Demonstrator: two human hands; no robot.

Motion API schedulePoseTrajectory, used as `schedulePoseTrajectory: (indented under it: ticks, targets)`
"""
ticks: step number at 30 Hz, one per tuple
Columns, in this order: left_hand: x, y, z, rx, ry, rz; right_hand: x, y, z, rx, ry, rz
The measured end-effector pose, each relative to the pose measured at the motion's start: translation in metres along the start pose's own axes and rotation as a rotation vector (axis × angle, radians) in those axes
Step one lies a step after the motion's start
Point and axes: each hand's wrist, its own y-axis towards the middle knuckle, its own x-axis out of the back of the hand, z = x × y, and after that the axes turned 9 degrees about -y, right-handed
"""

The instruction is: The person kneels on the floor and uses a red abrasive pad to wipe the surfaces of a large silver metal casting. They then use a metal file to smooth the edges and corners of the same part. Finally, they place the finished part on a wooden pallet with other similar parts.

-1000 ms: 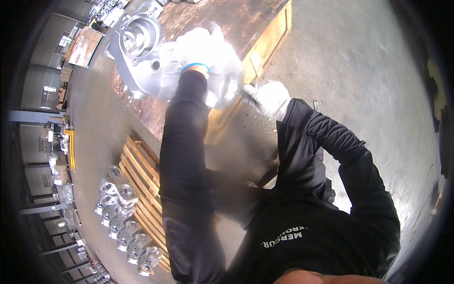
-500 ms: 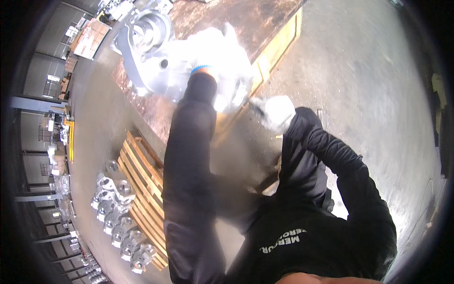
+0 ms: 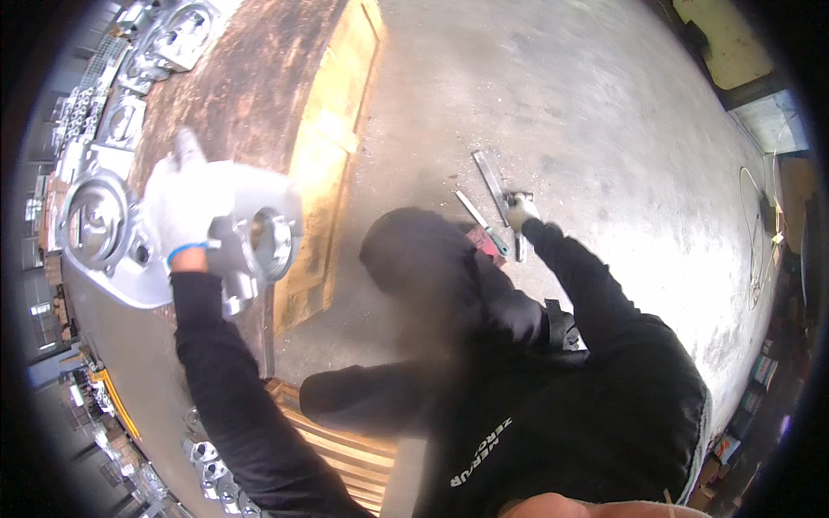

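Note:
My left hand [image 3: 177, 203], in a white glove with a blue cuff, lies on a large silver metal casting [image 3: 147, 281] with round bores. One finger stretches out from it; glare washes out the others. The casting rests at the edge of a rust-brown work surface [image 3: 233, 95]. Down at the floor, my right hand [image 3: 523, 210], also gloved, is closed among some tools; what it grips is mostly hidden. Beside it lie a flat metal bar [image 3: 490, 180] and a thin tool with a teal handle [image 3: 498, 241]. A reddish piece [image 3: 484, 243] sits under that handle.
Yellow wood [image 3: 315, 181] forms the side of the work surface. More silver castings [image 3: 177, 39] stand along its far left. A slatted pallet [image 3: 345, 457] lies near my leg, with castings [image 3: 211, 475] beside it. A cable [image 3: 749, 250] trails over the floor at right.
My view has swung to the right. My right hand has reached down to the tools on the floor. The left hand remains at the casting.

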Motion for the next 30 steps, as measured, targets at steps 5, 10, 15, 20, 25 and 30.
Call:
schedulePoseTrajectory:
  ticks: [5,10,15,20,25,30]
  targets:
    - [-0.011,0.010,0.024,-0.137,-0.041,-0.176,-0.099,-0.035,-0.082,-0.351,0.158,-0.012]
    - [-0.011,0.016,0.037,-0.285,-0.006,-0.163,-0.107,-0.035,-0.047,-0.033,-0.062,-0.364]
    - [-0.003,0.018,0.050,-0.408,0.230,-0.086,-0.123,-0.036,0.011,-0.043,-0.112,0.192]
    - [-0.007,0.018,0.051,-0.564,0.203,-0.152,-0.170,-0.042,0.039,-0.223,-0.315,0.006]
    - [-0.009,0.009,0.026,-0.356,0.126,-0.211,-0.168,-0.044,0.041,-0.256,-0.284,-0.085]
    - [-0.003,-0.004,-0.002,-0.093,0.043,-0.106,-0.112,-0.057,0.037,-0.102,-0.109,0.141]
